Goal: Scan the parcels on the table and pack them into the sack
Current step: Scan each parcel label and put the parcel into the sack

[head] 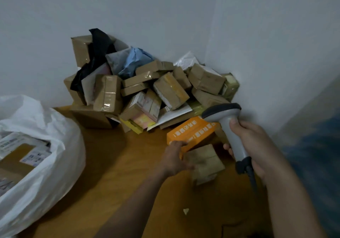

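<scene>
My right hand grips the handle of a grey barcode scanner, whose dark head points left toward the pile. My left hand reaches to an orange box at the near edge of the pile, fingers on its front left corner. A brown cardboard parcel lies just below the orange box, blurred. A heap of brown boxes and mailers fills the table's far corner. The white sack stands open at the left with parcels inside.
The wooden table runs from the sack to the pile. White walls meet behind the heap. A black bag and a pale blue mailer lie on top of the pile. A small paper scrap lies on the table.
</scene>
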`<state>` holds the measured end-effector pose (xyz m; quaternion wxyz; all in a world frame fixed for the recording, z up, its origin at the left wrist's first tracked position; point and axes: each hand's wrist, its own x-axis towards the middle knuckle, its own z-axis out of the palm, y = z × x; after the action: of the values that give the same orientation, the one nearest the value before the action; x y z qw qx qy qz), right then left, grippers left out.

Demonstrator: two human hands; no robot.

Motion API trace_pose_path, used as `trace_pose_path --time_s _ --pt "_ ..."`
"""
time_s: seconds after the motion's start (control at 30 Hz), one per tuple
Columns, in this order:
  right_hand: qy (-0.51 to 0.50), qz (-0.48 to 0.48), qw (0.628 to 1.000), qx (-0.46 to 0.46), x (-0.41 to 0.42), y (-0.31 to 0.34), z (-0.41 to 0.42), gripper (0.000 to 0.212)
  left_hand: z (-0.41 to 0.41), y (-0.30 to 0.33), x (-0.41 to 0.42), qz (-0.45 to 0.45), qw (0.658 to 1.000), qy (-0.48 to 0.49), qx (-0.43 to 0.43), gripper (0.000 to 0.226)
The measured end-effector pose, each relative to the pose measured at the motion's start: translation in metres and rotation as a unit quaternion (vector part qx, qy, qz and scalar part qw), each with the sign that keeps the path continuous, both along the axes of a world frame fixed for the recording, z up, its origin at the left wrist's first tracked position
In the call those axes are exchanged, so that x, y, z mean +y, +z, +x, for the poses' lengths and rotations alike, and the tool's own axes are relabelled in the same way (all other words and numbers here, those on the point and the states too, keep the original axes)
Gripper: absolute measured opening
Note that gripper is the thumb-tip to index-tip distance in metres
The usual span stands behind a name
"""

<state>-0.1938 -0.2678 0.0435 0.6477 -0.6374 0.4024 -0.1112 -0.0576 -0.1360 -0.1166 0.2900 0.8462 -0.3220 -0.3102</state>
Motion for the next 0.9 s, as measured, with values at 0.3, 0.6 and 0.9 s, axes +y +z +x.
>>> trace_pose_path --time_s 0.3,0.6,0.9 --pt "0.058 0.004 0.998 0.024 -0.065 -0.018 -0.020 0.027 -0.039 -0.028 -0.042 0.146 0.978 -0.032 -0.145 0.107" --pt "0.045 0.040 0.997 -0.046 -0.062 -0.006 -0.011 0.020 -0.023 0.021 0.001 -0.102 0.950 0.235 0.180 0.065" --pt "0.094 0.016 0.991 -0.097 -0.033 0.020 0.005 0.021 0.002 0.065 0.038 -0.296 0.799 0.436 0.290 0.040"
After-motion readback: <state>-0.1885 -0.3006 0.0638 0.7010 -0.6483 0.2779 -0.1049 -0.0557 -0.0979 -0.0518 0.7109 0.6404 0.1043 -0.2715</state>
